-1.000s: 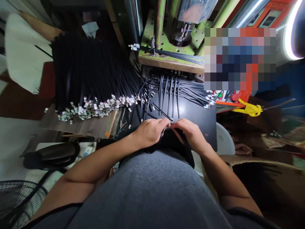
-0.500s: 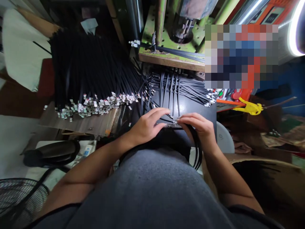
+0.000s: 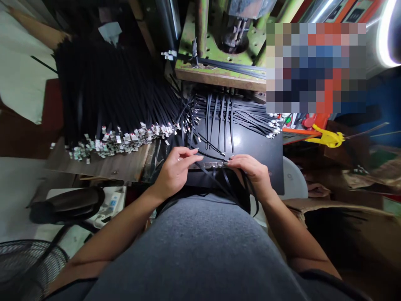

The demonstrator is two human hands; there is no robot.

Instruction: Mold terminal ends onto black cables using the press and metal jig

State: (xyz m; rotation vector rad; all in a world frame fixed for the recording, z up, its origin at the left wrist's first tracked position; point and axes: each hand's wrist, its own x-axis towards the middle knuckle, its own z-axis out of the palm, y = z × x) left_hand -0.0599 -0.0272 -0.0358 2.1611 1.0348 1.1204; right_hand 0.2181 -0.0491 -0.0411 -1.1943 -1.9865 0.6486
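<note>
A narrow metal fixture [image 3: 214, 164] with several slots lies near the front edge of the dark work surface. Black cables run from it down towards my lap. At its right end my right hand [image 3: 253, 170] has thumb and fingertips closed on black flat cables [image 3: 255, 200], whose loop hangs below the palm. Just left of the fixture is my left hand [image 3: 175, 170], its index finger and thumb stretched out with a small gap between them and nothing visible in it. Behind the fixture lie more black cables [image 3: 216, 125] with small metal tips.
A big pile of black cables [image 3: 109, 88] with silvery connectors fills the left side. A green press [image 3: 216, 50] stands behind the work surface. To the right are yellow-handled pliers [image 3: 330, 138] and a cardboard box [image 3: 300, 207]. A fan [image 3: 31, 267] sits low at left.
My left hand has moved left, away from the fixture's middle, leaving its slots and cables visible. My right hand has shifted slightly left, and fewer cables hang in its loop. The whole view has shifted a little.
</note>
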